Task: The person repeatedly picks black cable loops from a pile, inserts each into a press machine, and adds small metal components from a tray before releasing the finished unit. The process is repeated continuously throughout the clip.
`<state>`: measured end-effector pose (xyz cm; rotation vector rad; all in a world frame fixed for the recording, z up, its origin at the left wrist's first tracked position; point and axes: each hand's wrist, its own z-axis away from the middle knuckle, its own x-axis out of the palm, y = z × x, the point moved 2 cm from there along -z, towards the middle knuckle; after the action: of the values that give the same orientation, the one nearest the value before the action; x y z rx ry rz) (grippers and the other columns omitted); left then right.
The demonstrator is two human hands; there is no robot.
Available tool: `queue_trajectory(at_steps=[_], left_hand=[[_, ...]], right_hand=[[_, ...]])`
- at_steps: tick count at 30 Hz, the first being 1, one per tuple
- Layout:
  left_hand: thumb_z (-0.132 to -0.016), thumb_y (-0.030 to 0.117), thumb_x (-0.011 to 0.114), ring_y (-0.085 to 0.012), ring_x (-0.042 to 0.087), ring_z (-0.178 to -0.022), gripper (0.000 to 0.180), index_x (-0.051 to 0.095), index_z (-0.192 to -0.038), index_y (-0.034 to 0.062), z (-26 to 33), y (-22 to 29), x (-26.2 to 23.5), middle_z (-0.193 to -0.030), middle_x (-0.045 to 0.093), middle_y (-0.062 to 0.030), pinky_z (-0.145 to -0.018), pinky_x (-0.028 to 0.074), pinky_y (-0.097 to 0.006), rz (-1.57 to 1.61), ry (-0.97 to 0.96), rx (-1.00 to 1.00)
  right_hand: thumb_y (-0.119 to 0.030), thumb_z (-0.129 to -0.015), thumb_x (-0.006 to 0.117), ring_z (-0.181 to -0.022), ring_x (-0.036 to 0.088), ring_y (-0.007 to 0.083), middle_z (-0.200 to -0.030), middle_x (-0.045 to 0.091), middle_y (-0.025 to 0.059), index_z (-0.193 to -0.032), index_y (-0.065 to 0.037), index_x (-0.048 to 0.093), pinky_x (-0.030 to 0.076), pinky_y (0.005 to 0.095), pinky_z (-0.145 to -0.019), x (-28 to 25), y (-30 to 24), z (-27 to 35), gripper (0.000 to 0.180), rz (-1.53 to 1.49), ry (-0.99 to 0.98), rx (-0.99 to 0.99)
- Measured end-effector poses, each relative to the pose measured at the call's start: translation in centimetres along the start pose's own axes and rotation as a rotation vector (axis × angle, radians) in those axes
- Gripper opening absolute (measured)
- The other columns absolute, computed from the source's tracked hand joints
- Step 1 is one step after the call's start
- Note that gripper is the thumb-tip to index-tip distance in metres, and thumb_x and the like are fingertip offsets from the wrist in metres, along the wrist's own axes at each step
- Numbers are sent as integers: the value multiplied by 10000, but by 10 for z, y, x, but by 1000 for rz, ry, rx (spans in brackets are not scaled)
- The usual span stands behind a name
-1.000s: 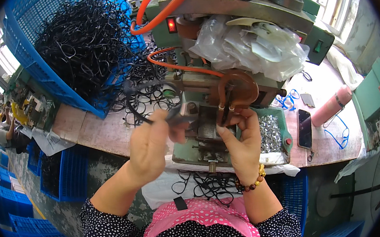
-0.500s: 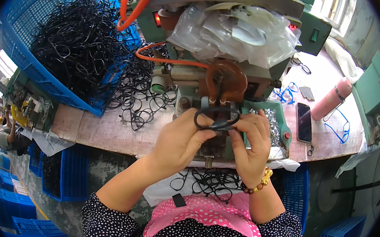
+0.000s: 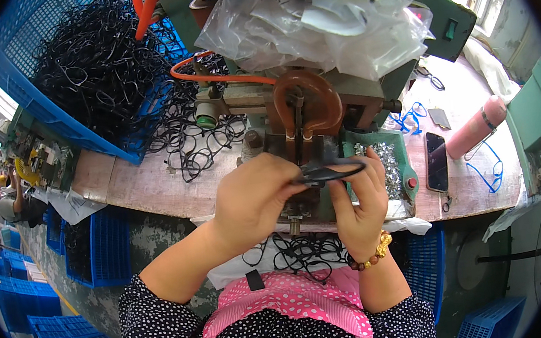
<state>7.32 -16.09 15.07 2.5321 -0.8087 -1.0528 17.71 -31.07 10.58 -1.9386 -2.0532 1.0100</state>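
Observation:
My left hand [image 3: 253, 194] is closed in a pinch on a black eyeglass frame [image 3: 334, 175], held nearly edge-on in front of the machine. Its rim reaches across to my right hand [image 3: 362, 209], whose thumb and curled fingers close about that end; their exact contact is partly hidden. Just beyond the frame stands a brown looped coil [image 3: 336, 106] over the machine's metal work area. Beside my right fingers is a green tray [image 3: 409, 171] of small shiny metal pieces [image 3: 389, 166]. Several more black eyeglass frames [image 3: 299, 252] lie on white material at my lap.
A blue crate [image 3: 57, 115] heaped with black frames [image 3: 92, 69] stands at far left, with others spilled on the table. Plastic bags [image 3: 327, 21] drape the machine, near an orange hose [image 3: 221, 78]. At right are a phone [image 3: 436, 161], a pink bottle [image 3: 477, 127] and blue glasses [image 3: 487, 169].
The eyeglass frame has tilted from showing its open rim to nearly edge-on, its rim now reaching further right. My view has shifted slightly, and both hands stay close together.

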Motion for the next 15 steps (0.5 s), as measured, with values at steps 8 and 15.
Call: queue_trajectory(at_steps=[8,15], left_hand=[[-780,-40,694,-352,608,-725,225,642,-999,-23,5,-9,-1,-843,622,-167,-611,485,-402,52,37,-63],[-737,-48,728,-353,604,-717,275,633,-994,-23,7,-9,3,-834,615,-161,-599,483,-402,4,83,51]], right_hand=[[12,-790,685,-899,629,260,-875,661,66,-999,-75,698,377,465,-1057,0,-2,-4,227,-17,-51,-30],[96,-842,650,-881,662,197,-976,706,102,-1082,-13,678,491,400,-948,-47,44,34,265,147,217,160]])
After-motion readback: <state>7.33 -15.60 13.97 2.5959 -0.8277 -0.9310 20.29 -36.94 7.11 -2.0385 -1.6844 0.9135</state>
